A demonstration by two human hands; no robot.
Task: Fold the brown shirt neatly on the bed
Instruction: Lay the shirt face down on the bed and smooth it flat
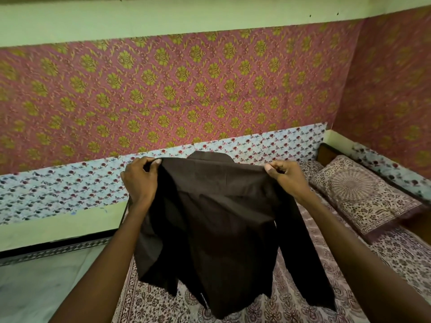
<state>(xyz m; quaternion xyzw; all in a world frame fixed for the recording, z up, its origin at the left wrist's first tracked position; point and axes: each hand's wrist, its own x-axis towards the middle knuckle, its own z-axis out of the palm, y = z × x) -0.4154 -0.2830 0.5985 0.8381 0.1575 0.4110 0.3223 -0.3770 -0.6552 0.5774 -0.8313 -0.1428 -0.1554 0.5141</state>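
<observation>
Plainly, the brown shirt point(221, 217) was not yet on the bed point(394, 252) — it hung in the air in front of the person, held up by its shoulders. The collar point(207, 156) peeked over the top edge and the hem dangled just above the printed sheet. The left hand point(140, 180) pinched one shoulder, thumb and curled fingers closed on the cloth. The right hand point(285, 178) did the same at the other shoulder, fingers folded round a tuck of fabric. Between the two grips the top edge ran fairly taut. Lower down the body hung in loose diagonal folds. The long sleeve point(307, 264) on the right side trailed past the hem, while the cloth under the left hand bunched up.

No fold looked to have been made, and my judgement was that laying the shirt flat came next. The risks sat there. Lowered as it hung, the sleeve could land tucked beneath the body, and the bunched side could set creases into the first fold. The bed's edge lay close under the left arm, with the pale floor point(46, 287) beside it — a lay-down biased that way might let cloth slip off the mattress. The pillow point(359, 194) lay well apart to the right and should not interfere.
</observation>
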